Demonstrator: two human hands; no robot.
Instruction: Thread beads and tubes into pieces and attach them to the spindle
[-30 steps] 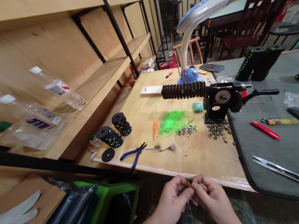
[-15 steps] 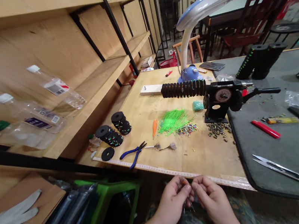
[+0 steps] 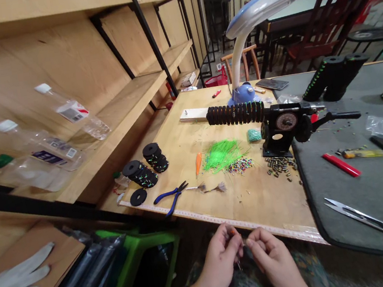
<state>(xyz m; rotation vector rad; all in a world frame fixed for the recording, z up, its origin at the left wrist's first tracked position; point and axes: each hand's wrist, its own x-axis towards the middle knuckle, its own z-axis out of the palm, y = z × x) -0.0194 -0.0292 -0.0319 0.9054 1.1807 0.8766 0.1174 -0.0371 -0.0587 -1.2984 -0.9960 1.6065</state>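
My left hand (image 3: 221, 257) is in front of the table's near edge, thumb and fingers pinched together. A small orange bit shows between its fingertips, and a thin strand hangs below them; I cannot make out what it is. Close beside it, my right hand (image 3: 274, 259) is also pinched, its fingertips hiding what they hold. Beyond the hands lie blue-handled pliers (image 3: 173, 196), an orange tapered piece (image 3: 198, 163), a heap of green strands (image 3: 223, 154), multicoloured beads (image 3: 240, 165) and small metal pieces (image 3: 281, 166).
Black foam discs (image 3: 139, 173) are stacked at the left. A cranked winding device (image 3: 279, 127) carries a row of black discs, with a desk lamp (image 3: 241, 93) behind it. Metal snips (image 3: 360, 216) and a red strip (image 3: 340, 164) lie on the grey mat (image 3: 348, 196).
My fingertips have moved slightly apart, leaving a small gap between the two hands. Both hands stay pinched; the things on the table have not moved.
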